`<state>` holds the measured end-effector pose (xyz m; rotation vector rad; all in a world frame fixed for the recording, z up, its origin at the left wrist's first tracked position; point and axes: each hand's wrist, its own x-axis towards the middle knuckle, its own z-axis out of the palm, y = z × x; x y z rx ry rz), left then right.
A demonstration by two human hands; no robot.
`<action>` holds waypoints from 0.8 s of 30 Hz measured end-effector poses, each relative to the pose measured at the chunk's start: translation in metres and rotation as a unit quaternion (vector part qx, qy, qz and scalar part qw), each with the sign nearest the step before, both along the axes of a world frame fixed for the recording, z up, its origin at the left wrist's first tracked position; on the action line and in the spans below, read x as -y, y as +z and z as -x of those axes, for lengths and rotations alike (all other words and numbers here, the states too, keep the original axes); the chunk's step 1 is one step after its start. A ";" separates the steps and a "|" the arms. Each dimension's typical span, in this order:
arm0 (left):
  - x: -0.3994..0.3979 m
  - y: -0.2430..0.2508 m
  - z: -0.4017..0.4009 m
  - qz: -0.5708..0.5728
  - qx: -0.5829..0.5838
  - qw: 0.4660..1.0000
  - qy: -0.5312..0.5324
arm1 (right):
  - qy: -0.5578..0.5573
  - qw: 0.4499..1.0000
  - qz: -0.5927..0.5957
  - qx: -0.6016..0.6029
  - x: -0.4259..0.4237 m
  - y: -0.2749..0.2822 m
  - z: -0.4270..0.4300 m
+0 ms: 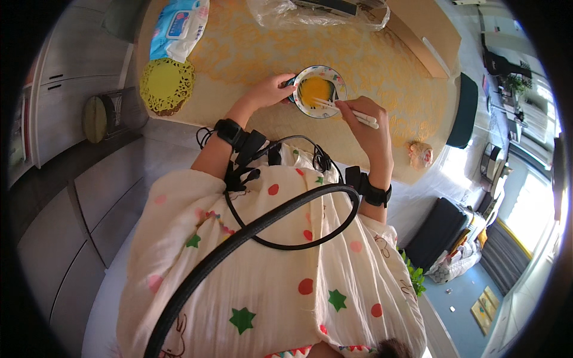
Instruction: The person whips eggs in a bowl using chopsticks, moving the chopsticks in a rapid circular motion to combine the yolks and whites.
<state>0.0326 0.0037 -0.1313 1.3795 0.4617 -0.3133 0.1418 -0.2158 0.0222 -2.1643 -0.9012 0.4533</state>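
A round white bowl (340, 80) with a printed pattern inside stands on the table, holding a yellow-orange liquid (314, 91) that looks like beaten egg. My left hand (273, 89) grips the dark handle (290, 84) on the bowl's left side. In my right hand (366, 118) is a pair of white chopsticks (365, 117), slanted down to the left with the tips in the liquid. A dark shape, perhaps a reflection or shadow, shows at the right inside the bowl.
A patterned cloth (250, 44) covers the table. Left are a blue-and-white wipes pack (179, 29) and a yellow lace-edged mat (168, 85). A plastic bag (277, 15) and cardboard box (421, 38) lie at the back. A small crumpled packet (421, 154) sits right. Black cables (264, 228) cross my front.
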 end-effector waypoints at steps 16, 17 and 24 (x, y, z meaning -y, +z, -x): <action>0.001 0.002 -0.002 -0.006 -0.008 1.000 -0.003 | -0.198 0.969 -0.123 -0.088 0.035 -0.023 -0.007; -0.001 -0.001 0.000 -0.013 -0.013 1.000 -0.004 | -0.201 0.968 -0.123 -0.087 0.039 -0.030 -0.006; 0.000 0.006 -0.004 0.019 -0.010 1.000 0.002 | -0.231 0.934 -0.141 -0.232 0.061 -0.059 -0.008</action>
